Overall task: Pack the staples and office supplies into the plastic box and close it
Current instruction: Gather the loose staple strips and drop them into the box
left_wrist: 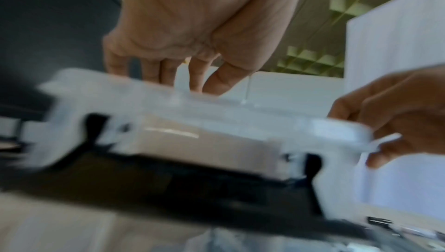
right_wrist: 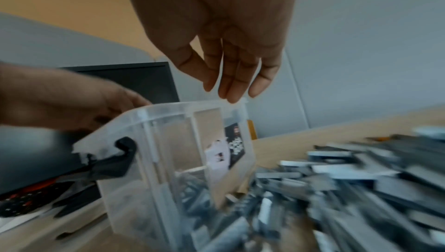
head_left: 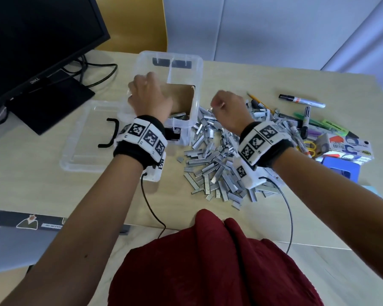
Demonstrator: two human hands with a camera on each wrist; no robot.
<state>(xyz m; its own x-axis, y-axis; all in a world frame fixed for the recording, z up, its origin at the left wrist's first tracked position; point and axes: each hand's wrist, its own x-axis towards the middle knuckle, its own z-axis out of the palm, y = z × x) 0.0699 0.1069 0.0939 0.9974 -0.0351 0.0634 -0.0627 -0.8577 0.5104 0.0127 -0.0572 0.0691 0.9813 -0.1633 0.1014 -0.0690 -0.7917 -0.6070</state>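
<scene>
The clear plastic box (head_left: 187,62) stands open on the desk, with a brown cardboard piece and some staples inside. My left hand (head_left: 148,93) is over its left wall, fingers pointing down past the rim (left_wrist: 216,107), gripping that edge. My right hand (head_left: 228,107) hovers just right of the box above the big pile of loose staple strips (head_left: 217,160); its fingers (right_wrist: 231,85) hang straight and together and hold nothing. The box's lid (head_left: 86,140) lies flat to the left, a black clip on it. Both wrist views are blurred.
Markers (head_left: 301,100), a pencil (head_left: 259,100), highlighters (head_left: 332,127), yellow scissors (head_left: 310,146) and a printed carton (head_left: 349,144) lie at the right. A black monitor (head_left: 31,40) with cables stands at the back left. Bare desk lies in front of the lid.
</scene>
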